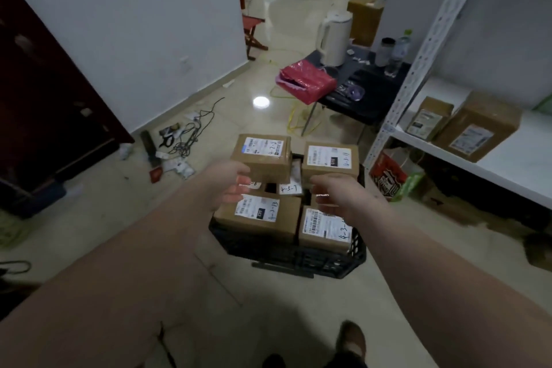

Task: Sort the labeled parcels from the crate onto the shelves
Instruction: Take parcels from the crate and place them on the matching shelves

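Step in hand: looks like the pick-up part of the sort, with one box in each hand over the crate (298,260) and nothing on its way to the shelf yet.
Left hand: the left hand (230,185) is curled round the near left corner of the left parcel (264,155), fingers tucked under it. The handwritten code on its label reads something like 4-2-5, but it's a bit blurry.
Right hand: the right hand (337,191) grips the near edge of the right parcel (330,161) the same way. That one is marked 4-3-11.
Where the parcels are: both held boxes sit side by side over the far half of the crate, just apart from each other. They look raised off the pile, though you can't really tell if they've fully cleared the boxes below.
Crate: black plastic, on the floor right in front of the person. There's plenty left in it, including a 4-3-13 box (260,215) near left, another box (325,230) near right, and a 4-3-7 label (288,188) peeking out in the middle.
Shelf: the white shelf (507,164) is off to the right, with a small shelved box (430,118) and a bigger shelved box (478,128) already on it.
Next move: probably read both codes, turn right and carry the boxes over. The codes differ in the middle number, so they likely go to different spots, and each needs matching to its own level.
Watch out: each box is held one-handed by an edge, so it could tip on the swing over.
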Motion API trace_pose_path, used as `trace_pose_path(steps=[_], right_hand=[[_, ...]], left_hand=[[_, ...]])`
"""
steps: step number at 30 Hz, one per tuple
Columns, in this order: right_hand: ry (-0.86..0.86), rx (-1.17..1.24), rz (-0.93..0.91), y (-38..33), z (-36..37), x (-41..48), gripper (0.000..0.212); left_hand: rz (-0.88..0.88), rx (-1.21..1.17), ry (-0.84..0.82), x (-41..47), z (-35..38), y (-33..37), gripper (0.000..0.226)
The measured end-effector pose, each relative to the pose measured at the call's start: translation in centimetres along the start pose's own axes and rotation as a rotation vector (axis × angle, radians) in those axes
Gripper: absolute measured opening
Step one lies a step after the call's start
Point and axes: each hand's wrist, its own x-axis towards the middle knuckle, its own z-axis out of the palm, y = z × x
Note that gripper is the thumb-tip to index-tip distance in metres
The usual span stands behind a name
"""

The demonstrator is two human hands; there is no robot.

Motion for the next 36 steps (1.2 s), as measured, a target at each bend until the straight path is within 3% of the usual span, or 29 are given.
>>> trace_pose_path(steps=[11, 19, 22, 29, 36], right_hand=[[0.009, -0.043, 0.077, -0.6, 4.0, 5.3, 0.025], [0.03, 0.032, 0.145, -2.5, 5.0, 13.7, 0.014], [0.019, -0.012, 0.153, -3.0, 5.5, 17.0, 0.029], [0.029, -0.028, 0.252, -2.2, 7.6, 22.5, 0.05], [0.11, 0.025, 0.302, -0.7, 9.0, 26.5, 0.064]], left_hand=[[-0.076, -0.056, 0.026, 4.9, -2.4, -1.3, 0.016], [-0.143, 0.001, 0.046, 13.7, -2.5, 1.1, 0.024], [-0.182, -0.003, 0.082, 17.2, -2.1, 1.7, 0.008], [-0.309, 0.035, 0.128, 23.6, -1.7, 1.2, 0.004], [-0.345, 0.017, -0.025, 29.2, -2.0, -0.6, 0.035]])
